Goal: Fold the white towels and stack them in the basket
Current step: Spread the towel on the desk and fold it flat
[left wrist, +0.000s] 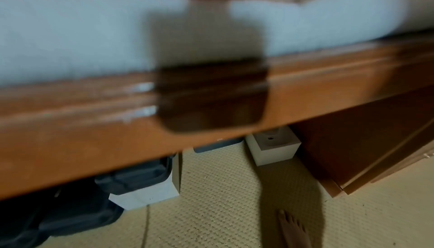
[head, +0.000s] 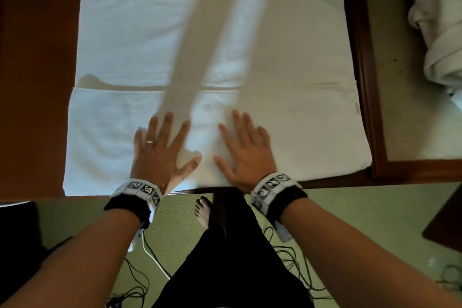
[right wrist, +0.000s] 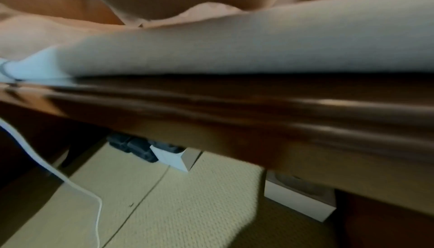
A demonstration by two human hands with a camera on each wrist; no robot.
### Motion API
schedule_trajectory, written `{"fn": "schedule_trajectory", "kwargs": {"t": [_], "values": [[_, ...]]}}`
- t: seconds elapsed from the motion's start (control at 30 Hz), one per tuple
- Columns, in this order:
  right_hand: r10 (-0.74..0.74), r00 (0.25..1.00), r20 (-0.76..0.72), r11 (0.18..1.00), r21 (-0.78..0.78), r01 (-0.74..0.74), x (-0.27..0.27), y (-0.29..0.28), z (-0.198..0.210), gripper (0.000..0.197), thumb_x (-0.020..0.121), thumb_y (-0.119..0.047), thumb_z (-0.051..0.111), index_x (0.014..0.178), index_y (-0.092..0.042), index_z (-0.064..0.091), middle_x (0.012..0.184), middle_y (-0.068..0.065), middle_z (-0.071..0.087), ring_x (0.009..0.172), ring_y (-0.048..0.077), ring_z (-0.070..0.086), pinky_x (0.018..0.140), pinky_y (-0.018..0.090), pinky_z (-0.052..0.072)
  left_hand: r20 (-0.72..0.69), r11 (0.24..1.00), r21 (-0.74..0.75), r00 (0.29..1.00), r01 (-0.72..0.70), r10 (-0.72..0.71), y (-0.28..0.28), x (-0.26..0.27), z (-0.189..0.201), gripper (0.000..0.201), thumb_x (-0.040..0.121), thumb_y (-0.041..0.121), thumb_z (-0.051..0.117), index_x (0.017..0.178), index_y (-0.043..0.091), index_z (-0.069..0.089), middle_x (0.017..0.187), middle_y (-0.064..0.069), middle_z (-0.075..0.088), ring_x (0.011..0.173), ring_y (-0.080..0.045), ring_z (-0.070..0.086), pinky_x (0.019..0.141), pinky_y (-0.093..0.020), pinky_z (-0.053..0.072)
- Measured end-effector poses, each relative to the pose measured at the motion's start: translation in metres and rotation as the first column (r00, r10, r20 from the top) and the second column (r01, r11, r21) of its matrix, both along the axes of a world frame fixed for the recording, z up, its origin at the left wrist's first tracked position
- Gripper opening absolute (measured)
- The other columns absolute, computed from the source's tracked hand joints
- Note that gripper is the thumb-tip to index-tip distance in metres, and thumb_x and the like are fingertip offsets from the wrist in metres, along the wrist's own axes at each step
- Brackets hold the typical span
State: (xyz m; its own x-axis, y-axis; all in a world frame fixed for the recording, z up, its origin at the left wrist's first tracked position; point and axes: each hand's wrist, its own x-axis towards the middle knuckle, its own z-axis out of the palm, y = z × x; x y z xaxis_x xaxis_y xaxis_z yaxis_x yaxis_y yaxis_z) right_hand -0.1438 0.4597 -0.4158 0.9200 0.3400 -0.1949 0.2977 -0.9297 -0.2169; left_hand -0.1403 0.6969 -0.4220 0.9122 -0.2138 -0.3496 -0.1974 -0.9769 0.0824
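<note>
Both palms down on the towel (head: 287, 57). The left hand (head: 160, 147) and right hand (head: 246, 150) lie side by side, fingers straight and spread wide, holding nothing, pressing the near folded flap flat. The towel covers most of the surface (head: 32, 82), with the flap's hem running just beyond the fingertips and its near edge under the wrists, right at the surface's lip.

It looks soft and limp, thick terry, light enough for one hand yet floppy: lifted from the middle it would sag and lose the fold. The better hold, by my reading, is at the corners, one out to the left of the left hand, the other out to the right of the right hand, pinching both layers together. The cloth should grip the wood rather than slide.

Off to the far right of the right hand, a pile (head: 440, 32) of loose white towels waits on a pale mat (head: 400, 107). No basket shows in any view. Below the wrists, cables (head: 155, 260) trail over the floor near a bare foot (head: 203, 210), and boxes (left wrist: 145, 192) sit under the surface. Nothing lies on the towel to block the next fold.
</note>
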Motion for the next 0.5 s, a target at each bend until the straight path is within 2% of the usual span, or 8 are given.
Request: {"fn": "schedule_trajectory", "kwargs": {"t": [0.07,0.13,0.23,0.33,0.4,0.5], "values": [[0.063,0.997,-0.038,0.997,-0.044,-0.065,-0.006,0.011,-0.006,0.073,0.093,-0.064,0.035,0.156,-0.031,0.02,0.166,0.007,-0.001,0.153,0.028,0.002,0.115,0.056,0.017,0.023,1.0,0.002,1.0,-0.013,0.013,-0.001,-0.005,-0.007,0.088,0.087,0.08,0.021,0.16,0.033,0.009,0.169,-0.008,0.001,0.153,-0.04,0.004,0.115,-0.068,0.013],[0.043,0.998,-0.041,0.996,-0.072,-0.046,-0.003,-0.007,-0.011,0.072,0.094,-0.067,0.031,0.156,-0.035,0.016,0.166,0.003,-0.003,0.153,0.026,-0.001,0.117,0.055,0.015,0.036,1.0,0.005,0.999,-0.022,0.022,0.001,-0.008,-0.009,0.087,0.087,0.08,0.019,0.16,0.033,0.008,0.169,-0.008,-0.001,0.153,-0.039,0.001,0.116,-0.067,0.01],[-0.077,0.997,-0.024,0.99,-0.124,0.074,0.014,-0.066,-0.014,0.07,0.094,-0.069,0.023,0.156,-0.041,0.01,0.166,-0.002,-0.005,0.153,0.023,-0.002,0.119,0.051,0.011,0.035,0.999,0.003,0.998,-0.042,0.042,0.0,-0.009,-0.01,0.087,0.086,0.081,0.017,0.159,0.034,0.008,0.168,-0.007,0.0,0.153,-0.038,0.001,0.117,-0.065,0.009],[-0.258,0.964,-0.067,0.954,-0.175,0.243,0.034,-0.138,-0.009,0.069,0.093,-0.071,0.014,0.154,-0.045,-0.004,0.165,-0.004,-0.016,0.152,0.02,-0.013,0.12,0.052,0.004,0.014,0.997,0.005,0.997,-0.071,0.071,-0.002,-0.007,-0.007,0.086,0.085,0.082,0.019,0.158,0.036,0.013,0.168,-0.005,0.006,0.153,-0.036,0.004,0.117,-0.063,0.012],[-0.356,0.929,-0.105,0.92,-0.217,0.328,0.044,-0.173,-0.002,0.07,0.093,-0.072,0.01,0.154,-0.044,-0.008,0.164,-0.004,-0.02,0.151,0.019,-0.016,0.121,0.056,0.002,0.008,0.996,0.013,0.996,-0.091,0.091,-0.005,-0.004,-0.003,0.084,0.085,0.081,0.021,0.156,0.035,0.02,0.166,-0.005,0.011,0.152,-0.034,0.007,0.116,-0.062,0.015],[-0.395,0.916,-0.066,0.896,-0.248,0.369,0.05,-0.176,0.006,0.075,0.092,-0.069,0.009,0.158,-0.032,0.004,0.166,0.004,-0.011,0.152,0.024,-0.009,0.12,0.056,0.006,0.022,0.989,-0.025,0.989,-0.146,0.147,-0.018,0.005,0.006,0.081,0.084,0.077,0.03,0.148,0.028,0.035,0.159,-0.01,0.025,0.148,-0.038,0.018,0.114,-0.063,0.021]]}}
